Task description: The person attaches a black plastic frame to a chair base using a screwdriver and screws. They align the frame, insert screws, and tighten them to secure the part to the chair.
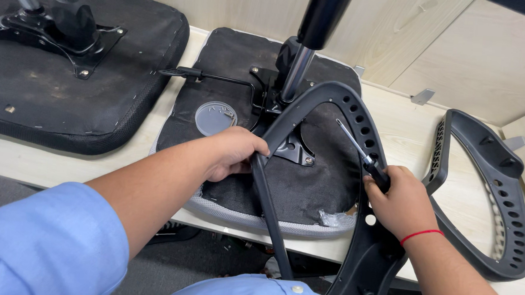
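Black plastic armrest (pixel 337 109) over the upturned seat cushion (pixel 243 61) is clamped by the left hand (pixel 235 152), fingers curled; a screwdriver (pixel 365 157) is gripped in the right hand (pixel 398 204), tip angled inward.

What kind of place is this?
Probably a workshop where office chairs get put together: upturned chair seats lie on a wooden bench, a spare armrest waits, and the right hand holds a screwdriver.
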